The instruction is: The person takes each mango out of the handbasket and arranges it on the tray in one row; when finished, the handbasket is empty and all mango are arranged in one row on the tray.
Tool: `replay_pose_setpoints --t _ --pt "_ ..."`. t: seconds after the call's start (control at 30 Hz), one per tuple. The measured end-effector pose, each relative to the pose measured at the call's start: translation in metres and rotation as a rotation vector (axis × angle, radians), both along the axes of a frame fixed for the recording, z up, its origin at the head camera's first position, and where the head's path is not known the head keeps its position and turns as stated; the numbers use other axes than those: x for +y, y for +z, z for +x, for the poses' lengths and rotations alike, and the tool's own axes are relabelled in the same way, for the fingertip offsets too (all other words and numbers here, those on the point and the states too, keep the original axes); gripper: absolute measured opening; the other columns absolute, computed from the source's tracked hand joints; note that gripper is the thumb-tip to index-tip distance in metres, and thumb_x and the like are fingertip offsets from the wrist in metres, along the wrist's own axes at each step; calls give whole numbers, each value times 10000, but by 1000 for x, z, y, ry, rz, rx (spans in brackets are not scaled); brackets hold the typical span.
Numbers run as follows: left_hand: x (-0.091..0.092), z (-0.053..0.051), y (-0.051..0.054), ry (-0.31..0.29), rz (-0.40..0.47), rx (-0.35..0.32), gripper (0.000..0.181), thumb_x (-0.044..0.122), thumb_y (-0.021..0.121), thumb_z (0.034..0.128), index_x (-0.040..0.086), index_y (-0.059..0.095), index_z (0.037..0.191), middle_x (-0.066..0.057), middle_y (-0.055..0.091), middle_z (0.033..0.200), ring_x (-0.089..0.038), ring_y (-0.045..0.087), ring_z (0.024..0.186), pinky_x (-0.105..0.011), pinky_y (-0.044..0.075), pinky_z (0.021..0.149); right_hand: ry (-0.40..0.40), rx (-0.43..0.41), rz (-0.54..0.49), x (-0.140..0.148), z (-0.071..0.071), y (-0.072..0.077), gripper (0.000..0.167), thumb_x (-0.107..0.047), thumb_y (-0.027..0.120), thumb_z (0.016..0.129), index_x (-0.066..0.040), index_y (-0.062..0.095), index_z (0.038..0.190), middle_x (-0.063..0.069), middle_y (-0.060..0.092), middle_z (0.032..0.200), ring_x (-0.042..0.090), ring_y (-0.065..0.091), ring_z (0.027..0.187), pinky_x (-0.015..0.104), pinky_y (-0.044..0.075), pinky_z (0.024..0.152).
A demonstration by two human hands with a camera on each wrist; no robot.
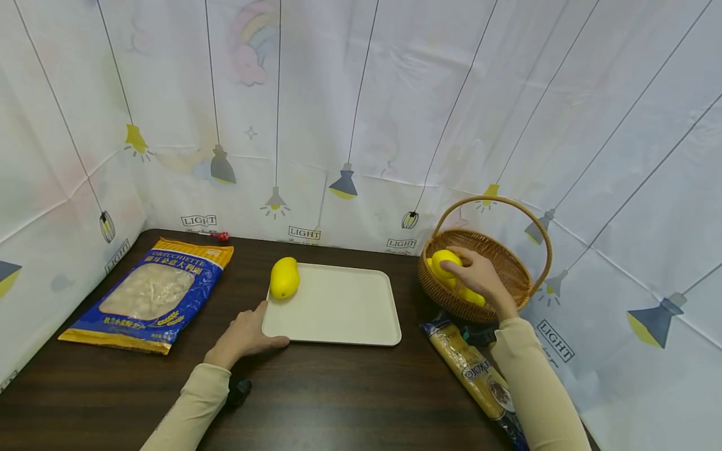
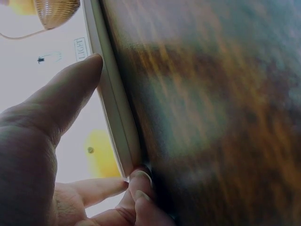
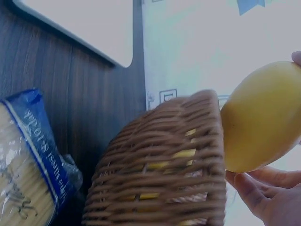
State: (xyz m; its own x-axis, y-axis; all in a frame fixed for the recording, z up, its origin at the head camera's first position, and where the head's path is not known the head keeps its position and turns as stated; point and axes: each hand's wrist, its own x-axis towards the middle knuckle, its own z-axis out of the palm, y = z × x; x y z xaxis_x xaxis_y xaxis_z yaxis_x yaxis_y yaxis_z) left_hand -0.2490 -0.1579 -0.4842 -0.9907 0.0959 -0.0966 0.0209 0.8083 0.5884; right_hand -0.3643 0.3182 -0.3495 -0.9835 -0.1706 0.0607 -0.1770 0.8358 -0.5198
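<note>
My left hand (image 1: 246, 336) grips the near left corner of a cream tray (image 1: 344, 307), thumb along the front edge and fingers at the left side. In the left wrist view the thumb (image 2: 70, 92) lies against the tray rim (image 2: 115, 103). A yellow mango (image 1: 284, 277) lies on the tray's far left corner. Over the wicker basket (image 1: 496, 250), my right hand (image 1: 479, 275) holds another mango (image 1: 445, 263). The right wrist view shows that mango (image 3: 263, 117) beside the basket wall (image 3: 164, 165), fingertips on its ends. More yellow fruit (image 1: 470, 296) sits inside, partly hidden by the hand.
On the left lies a blue and yellow bag of orecchiette (image 1: 152, 291). A long pack of spaghetti (image 1: 474, 373) lies in front of the basket, partly under the right forearm. A small red-ended item (image 1: 223, 236) is at the back edge. The basket's handle (image 1: 544, 244) arches upward.
</note>
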Motion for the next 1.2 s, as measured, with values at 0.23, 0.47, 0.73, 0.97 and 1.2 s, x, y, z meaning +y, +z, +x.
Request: replay_pose_setpoints --t 0.23,0.47,0.73,0.97,1.2 --pt "-1 -1 -1 -1 0 16 1044 556 787 772 -8 328 1521 -338 577 1327 -440 622 1132 -602 498 976 38 29 -51 -15 -3 6 708 -589 579 946 -196 446 1520 201 552 1402 373 590 1120 309 523 712" --pt "-1 -2 0 -3 0 32 1042 554 788 767 -10 333 1516 -346 582 1300 -468 616 1127 -614 497 963 64 70 -95 -33 -5 7 701 -574 602 941 -199 454 1515 158 514 1467 391 546 1291 498 502 972" --pt "0 0 2 -7 -2 36 1054 551 802 751 -19 342 1509 -343 591 1283 -454 630 1102 -598 513 937 110 76 -159 -64 -10 9 649 -557 642 923 -231 513 1469 122 527 1455 383 563 1291 529 500 1006" --pt "-1 -2 0 -1 -1 34 1048 553 795 762 -6 333 1518 -344 585 1293 -458 625 1110 -599 508 945 142 37 -283 -92 -12 5 667 -528 660 922 -257 473 1502 122 490 1497 391 531 1343 534 497 1031" --pt "0 -2 -2 1 -2 24 1058 570 781 769 9 316 1535 -344 576 1314 -460 614 1137 -599 500 971 193 11 -371 -121 -20 -6 634 -444 657 949 -229 461 1512 129 444 1540 388 536 1341 494 487 1033"
